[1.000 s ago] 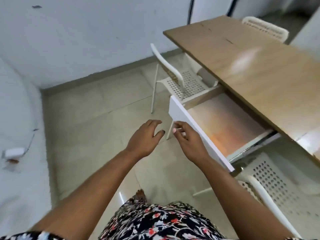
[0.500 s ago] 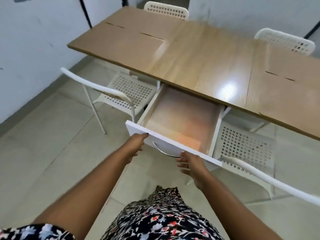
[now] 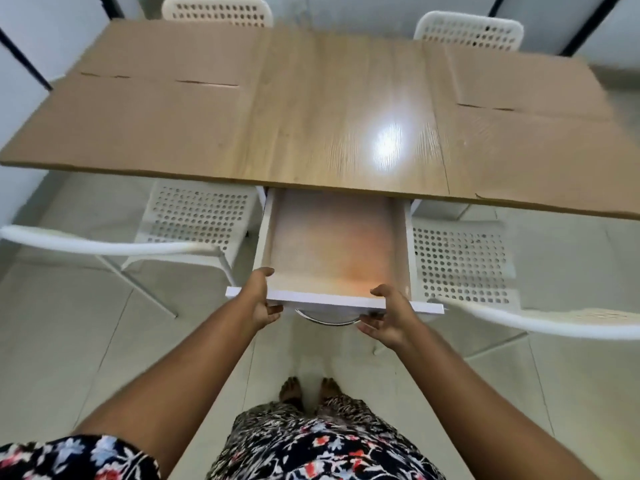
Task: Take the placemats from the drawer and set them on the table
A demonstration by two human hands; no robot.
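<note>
A white drawer [image 3: 263, 237] stands pulled out from under the wooden table [image 3: 311, 109]. Flat pale orange-beige sheets, the placemats [image 3: 332, 251], cover its floor. My left hand [image 3: 261, 301] grips the left part of the drawer's white front panel [image 3: 325, 301], thumb over the top edge. My right hand [image 3: 389, 317] holds the right part of the same panel, fingers curled under it next to the metal handle [image 3: 327, 320].
White perforated chairs stand on both sides of the drawer, one on the left [image 3: 194, 220] and one on the right [image 3: 460, 261], their backrests toward me. Two more chairs [image 3: 467, 29] stand behind the table. Brown cardboard sheets [image 3: 138, 98] lie on the tabletop's ends.
The view has swung round to face the drawer squarely. My left hand came onto the front panel, and both hands now hold it at its two ends.
</note>
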